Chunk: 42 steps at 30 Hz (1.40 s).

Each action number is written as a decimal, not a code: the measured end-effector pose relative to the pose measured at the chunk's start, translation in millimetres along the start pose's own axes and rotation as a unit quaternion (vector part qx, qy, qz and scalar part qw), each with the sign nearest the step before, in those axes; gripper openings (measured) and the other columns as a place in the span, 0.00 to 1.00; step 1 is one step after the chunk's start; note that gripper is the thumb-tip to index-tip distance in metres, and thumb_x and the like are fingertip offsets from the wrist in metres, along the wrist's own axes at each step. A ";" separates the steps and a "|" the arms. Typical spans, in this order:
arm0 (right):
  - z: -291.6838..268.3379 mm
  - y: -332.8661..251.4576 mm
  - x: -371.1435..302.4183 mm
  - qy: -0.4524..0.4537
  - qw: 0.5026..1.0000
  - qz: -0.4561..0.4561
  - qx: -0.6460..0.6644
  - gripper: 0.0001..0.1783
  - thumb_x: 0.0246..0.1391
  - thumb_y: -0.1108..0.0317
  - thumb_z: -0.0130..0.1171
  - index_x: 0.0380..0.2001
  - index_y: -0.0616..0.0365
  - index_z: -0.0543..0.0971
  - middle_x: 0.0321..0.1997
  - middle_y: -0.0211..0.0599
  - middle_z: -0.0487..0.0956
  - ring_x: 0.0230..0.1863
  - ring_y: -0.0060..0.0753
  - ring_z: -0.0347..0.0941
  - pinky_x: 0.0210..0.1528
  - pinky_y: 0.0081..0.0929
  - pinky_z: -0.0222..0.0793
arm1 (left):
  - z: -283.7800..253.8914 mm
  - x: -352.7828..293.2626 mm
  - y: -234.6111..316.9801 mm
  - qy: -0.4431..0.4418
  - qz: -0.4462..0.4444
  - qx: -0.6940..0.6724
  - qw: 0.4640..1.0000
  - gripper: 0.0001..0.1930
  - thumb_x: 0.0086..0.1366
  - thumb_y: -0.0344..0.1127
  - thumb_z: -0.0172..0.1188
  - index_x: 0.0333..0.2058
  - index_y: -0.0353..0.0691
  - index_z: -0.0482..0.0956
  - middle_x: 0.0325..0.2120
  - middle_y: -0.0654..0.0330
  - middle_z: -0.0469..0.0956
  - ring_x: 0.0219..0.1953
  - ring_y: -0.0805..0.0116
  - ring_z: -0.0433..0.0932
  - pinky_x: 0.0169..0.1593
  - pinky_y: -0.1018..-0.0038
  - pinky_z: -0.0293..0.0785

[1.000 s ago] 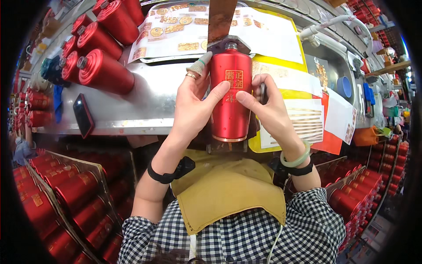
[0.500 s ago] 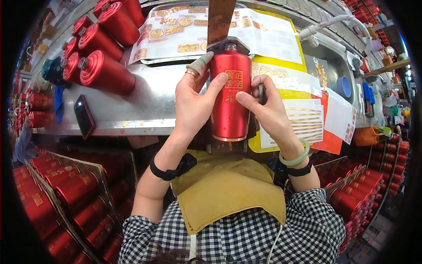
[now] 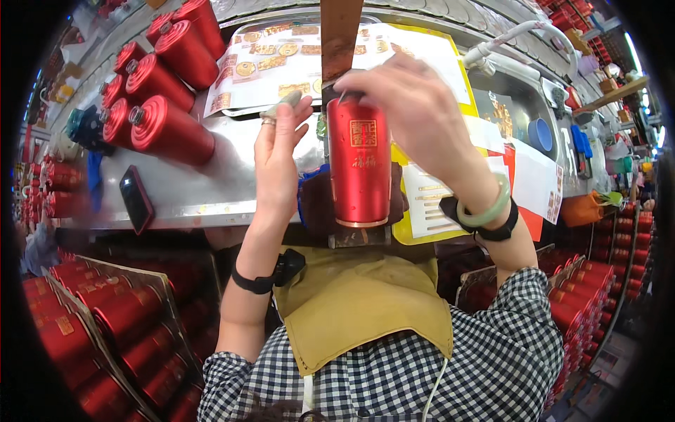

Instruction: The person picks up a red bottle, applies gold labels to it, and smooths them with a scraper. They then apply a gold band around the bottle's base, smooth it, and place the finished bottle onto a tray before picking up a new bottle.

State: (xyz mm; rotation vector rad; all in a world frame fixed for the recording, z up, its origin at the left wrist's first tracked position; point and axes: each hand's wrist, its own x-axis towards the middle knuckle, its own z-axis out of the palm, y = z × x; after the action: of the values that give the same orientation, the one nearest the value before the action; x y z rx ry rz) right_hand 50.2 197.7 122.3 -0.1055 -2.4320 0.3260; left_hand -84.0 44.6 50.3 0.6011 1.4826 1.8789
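Crowding the red canister (image 3: pixel 359 163): red tubes (image 3: pixel 165 126), black phone (image 3: pixel 135 199).

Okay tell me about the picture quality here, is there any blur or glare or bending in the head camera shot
Head view: strong fisheye bending, the metal table edge curves and a black ring fills the corners. The right hand at the top of the red canister looks motion-smeared; the left hand is sharper. Soft glare streaks the canister and table; lighting is bright and even.
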 end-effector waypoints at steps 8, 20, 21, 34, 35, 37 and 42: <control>-17.2 -23.3 -78.3 -0.079 0.987 -0.100 0.101 0.14 0.47 0.76 0.65 0.38 0.50 0.87 0.42 0.27 0.88 0.40 0.31 0.79 0.46 0.29 0.74 | -28.8 1.0 3.3 0.001 -0.009 0.001 1.000 0.33 0.82 0.54 0.40 0.64 0.25 0.68 0.59 0.44 0.78 0.64 0.55 0.75 0.69 0.59 0.68; 4.8 -17.1 8.1 -0.135 0.990 -0.031 -0.021 0.12 0.49 0.73 0.64 0.39 0.54 0.80 0.35 0.37 0.82 0.39 0.44 0.79 0.42 0.41 0.76 | -27.4 -14.0 12.1 -0.020 0.003 -0.008 1.000 0.33 0.82 0.54 0.38 0.65 0.26 0.67 0.60 0.44 0.77 0.63 0.56 0.75 0.68 0.59 0.68; 10.0 -18.7 -0.2 -0.176 0.983 -0.038 0.012 0.09 0.48 0.71 0.62 0.35 0.53 0.77 0.34 0.37 0.80 0.39 0.44 0.79 0.42 0.43 0.75 | -31.7 -15.2 11.6 -0.018 -0.001 -0.003 1.000 0.33 0.82 0.55 0.37 0.65 0.26 0.67 0.60 0.44 0.77 0.63 0.56 0.75 0.68 0.59 0.68; -0.2 -14.4 -48.9 -0.071 0.988 -0.122 0.064 0.15 0.52 0.74 0.60 0.43 0.51 0.86 0.39 0.28 0.86 0.32 0.27 0.75 0.36 0.27 0.73 | -18.0 -33.1 6.0 -0.063 -0.095 -0.011 0.993 0.37 0.81 0.58 0.42 0.67 0.25 0.63 0.62 0.42 0.72 0.65 0.53 0.72 0.70 0.57 0.67; 3.3 3.7 -37.8 0.004 0.999 -0.049 0.020 0.15 0.52 0.74 0.60 0.42 0.51 0.85 0.38 0.29 0.86 0.32 0.29 0.76 0.36 0.28 0.74 | -13.5 -33.5 3.5 -0.071 -0.110 -0.011 0.991 0.36 0.81 0.57 0.42 0.68 0.25 0.63 0.63 0.43 0.72 0.66 0.55 0.71 0.70 0.58 0.66; -17.6 40.2 -5.1 0.043 0.979 -0.063 -0.189 0.13 0.55 0.77 0.59 0.44 0.54 0.82 0.39 0.36 0.85 0.36 0.36 0.79 0.39 0.31 0.75 | -3.5 -36.4 4.0 -0.082 -0.122 -0.008 0.989 0.36 0.81 0.57 0.42 0.68 0.25 0.62 0.63 0.44 0.72 0.66 0.56 0.71 0.70 0.58 0.66; -19.8 21.5 10.1 0.224 0.970 0.084 0.045 0.10 0.63 0.72 0.62 0.46 0.60 0.77 0.34 0.44 0.82 0.36 0.46 0.78 0.42 0.37 0.74 | 21.4 -30.3 2.5 -0.122 -0.090 0.041 0.988 0.31 0.74 0.50 0.58 0.61 0.26 0.69 0.53 0.51 0.79 0.55 0.65 0.78 0.61 0.67 0.72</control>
State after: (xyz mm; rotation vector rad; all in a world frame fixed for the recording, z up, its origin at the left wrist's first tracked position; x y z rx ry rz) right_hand 54.8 224.1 137.7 -0.3112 -1.9609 0.4358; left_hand -48.9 36.1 59.4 0.6860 1.4075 1.5539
